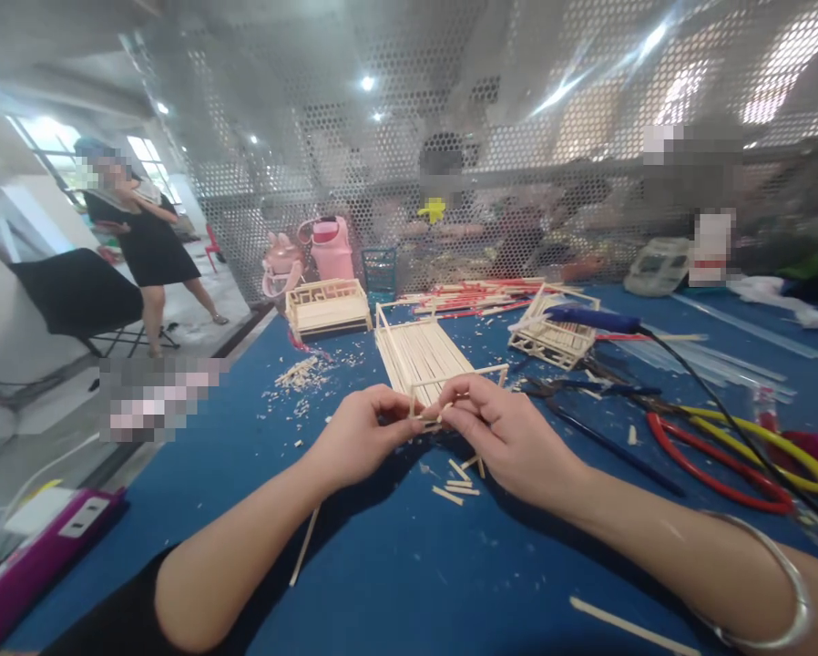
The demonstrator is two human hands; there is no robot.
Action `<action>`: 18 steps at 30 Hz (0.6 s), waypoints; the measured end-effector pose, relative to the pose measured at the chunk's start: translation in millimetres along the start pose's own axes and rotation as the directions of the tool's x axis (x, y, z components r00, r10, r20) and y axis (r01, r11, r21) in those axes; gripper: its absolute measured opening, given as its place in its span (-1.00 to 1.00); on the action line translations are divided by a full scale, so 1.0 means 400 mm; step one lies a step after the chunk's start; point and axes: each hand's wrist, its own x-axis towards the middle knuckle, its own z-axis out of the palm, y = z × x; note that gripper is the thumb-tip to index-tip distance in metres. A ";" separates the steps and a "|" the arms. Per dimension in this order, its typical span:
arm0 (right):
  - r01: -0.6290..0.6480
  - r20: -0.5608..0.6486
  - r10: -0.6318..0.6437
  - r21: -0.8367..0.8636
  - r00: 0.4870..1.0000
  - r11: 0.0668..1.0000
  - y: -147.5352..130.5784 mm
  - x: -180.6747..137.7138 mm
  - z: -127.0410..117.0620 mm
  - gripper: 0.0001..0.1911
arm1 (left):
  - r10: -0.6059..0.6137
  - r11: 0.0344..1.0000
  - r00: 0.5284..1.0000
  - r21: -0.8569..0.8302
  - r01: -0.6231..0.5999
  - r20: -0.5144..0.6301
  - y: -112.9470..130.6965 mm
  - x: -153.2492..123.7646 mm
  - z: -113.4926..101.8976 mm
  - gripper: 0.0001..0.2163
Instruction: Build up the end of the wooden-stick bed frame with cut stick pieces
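Note:
A small model bed made of pale wooden sticks [426, 353] lies on the blue table [395, 565] just beyond my hands. My left hand [358, 435] pinches the near end frame of it from the left. My right hand [501, 428] pinches the same end frame from the right, fingers closed on a thin stick. A silver bangle [784, 592] sits on my right wrist. Short cut stick pieces [458, 483] lie below my hands.
Two other stick models [328, 308] [552, 335] stand farther back. A blue glue gun [593, 319] with black cable, red and yellow handled tools [737, 456], loose sticks [477, 296] and wood chips [300, 374] litter the table. A perforated screen [450, 137] backs it. A person [139, 237] stands at left.

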 end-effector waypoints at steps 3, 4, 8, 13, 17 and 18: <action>0.047 -0.051 -0.050 -0.058 0.997 0.997 0.012 -0.001 0.004 -0.87 | 0.005 1.000 1.000 0.013 -0.004 -0.011 0.003 -0.004 0.006 -0.88; 0.087 -0.064 -0.092 -0.074 0.994 0.993 0.016 0.000 0.007 -0.87 | 0.009 1.000 1.000 0.014 -0.009 -0.018 0.003 -0.006 0.006 -0.88; 0.277 -0.132 -0.299 -0.161 0.945 0.947 0.024 0.005 0.027 -0.87 | 0.040 0.999 0.999 0.002 -0.040 -0.026 -0.001 -0.008 0.005 -0.91; 0.241 -0.190 -0.303 -0.292 0.934 0.926 0.029 0.006 0.038 -0.80 | 0.006 0.999 1.000 -0.054 -0.007 -0.011 -0.005 -0.004 0.002 -0.95; 0.159 -0.173 -0.224 -0.327 0.959 0.932 0.033 0.006 0.035 -0.79 | -0.010 0.995 1.000 -0.104 0.010 0.004 -0.004 -0.001 0.001 -0.94; 0.142 -0.175 -0.205 -0.318 0.963 0.937 0.033 0.006 0.035 -0.79 | -0.012 0.994 1.000 -0.111 0.012 0.004 -0.003 -0.001 0.001 -0.95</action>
